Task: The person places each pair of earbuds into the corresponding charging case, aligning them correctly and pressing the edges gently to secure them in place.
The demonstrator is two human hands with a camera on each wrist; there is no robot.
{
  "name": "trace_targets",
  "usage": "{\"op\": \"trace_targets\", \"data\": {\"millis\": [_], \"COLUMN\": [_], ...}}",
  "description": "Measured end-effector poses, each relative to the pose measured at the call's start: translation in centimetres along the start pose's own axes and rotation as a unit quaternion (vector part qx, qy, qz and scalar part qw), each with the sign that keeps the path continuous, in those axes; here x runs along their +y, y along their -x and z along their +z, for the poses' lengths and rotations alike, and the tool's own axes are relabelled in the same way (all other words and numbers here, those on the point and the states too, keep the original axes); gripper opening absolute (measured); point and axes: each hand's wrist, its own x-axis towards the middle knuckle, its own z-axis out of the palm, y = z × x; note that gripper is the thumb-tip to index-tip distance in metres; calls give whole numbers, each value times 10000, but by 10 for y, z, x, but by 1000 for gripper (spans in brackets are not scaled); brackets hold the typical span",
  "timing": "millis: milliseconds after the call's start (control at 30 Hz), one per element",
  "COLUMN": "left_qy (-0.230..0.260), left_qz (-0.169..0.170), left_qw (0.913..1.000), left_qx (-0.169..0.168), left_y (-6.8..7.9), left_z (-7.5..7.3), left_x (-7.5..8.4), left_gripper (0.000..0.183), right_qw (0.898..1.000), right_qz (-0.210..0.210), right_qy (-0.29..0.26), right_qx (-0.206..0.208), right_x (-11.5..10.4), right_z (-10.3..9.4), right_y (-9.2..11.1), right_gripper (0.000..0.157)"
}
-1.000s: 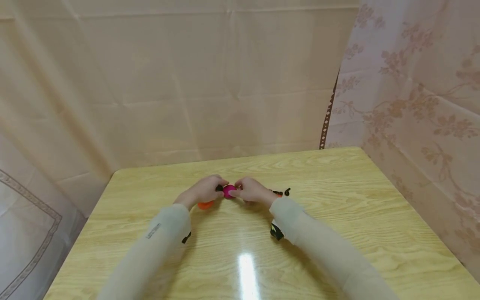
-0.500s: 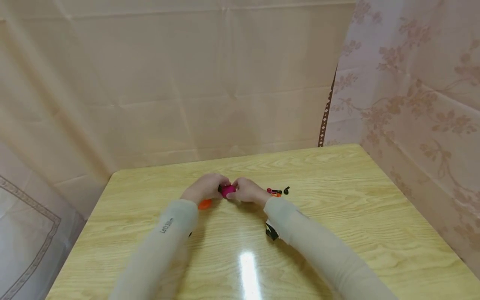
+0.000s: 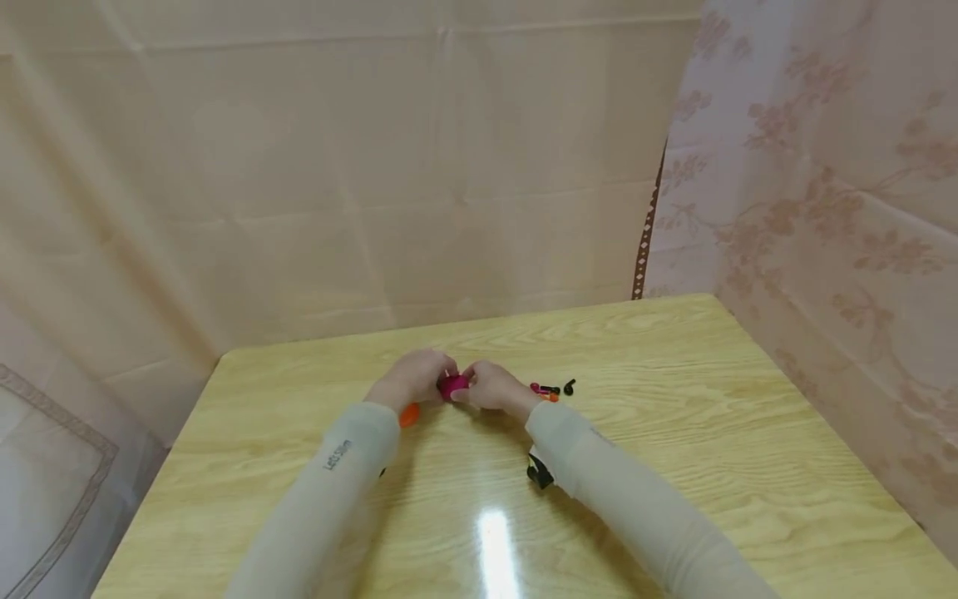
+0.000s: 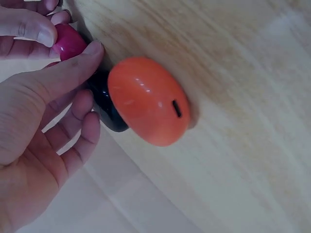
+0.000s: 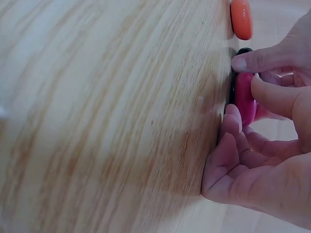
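Observation:
A glossy magenta earbud charging case (image 3: 452,387) is between my two hands, low over the table. My left hand (image 3: 415,376) pinches its left side with thumb and fingers. From the other side my right hand (image 3: 494,387) grips it, thumb on the near face, as the right wrist view shows. An orange charging case (image 4: 148,102) with a small dark port slot lies beside my left hand. A black case (image 4: 109,107) sits against the orange one, partly hidden behind my left fingers.
Right of my right hand lie several loose earbuds: a magenta one (image 3: 535,388), an orange one (image 3: 550,398) and a black one (image 3: 570,388) among them. The wooden table (image 3: 674,466) meets a hanging beige cloth (image 3: 337,166) behind.
Both hands stay on the magenta case, which has turned and shifted slightly left. My left hand covers more of the black case. My right forearm has moved left, showing more of the earbuds.

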Motion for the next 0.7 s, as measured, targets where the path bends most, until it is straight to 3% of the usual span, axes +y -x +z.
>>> {"op": "trace_targets", "data": {"millis": [233,467,700], "left_qy": [37,0,2], "left_qz": [177,196,218], "left_qw": [9995,9978,9937], "left_qx": [255,631,1101], "left_y": [-1,4,12], "left_z": [9,11,14], "left_x": [-5,-9,0], "left_gripper": [33,38,41], "right_qw": [9975,9938,9870], "right_qz": [218,-113,-344], "right_qy": [-649,-1109,-1573], "right_qx": [-170,-56,-22], "right_x": [5,4,9], "right_z": [0,3,3], "right_y": [-3,-2,8], "right_gripper": [28,27,32]}}
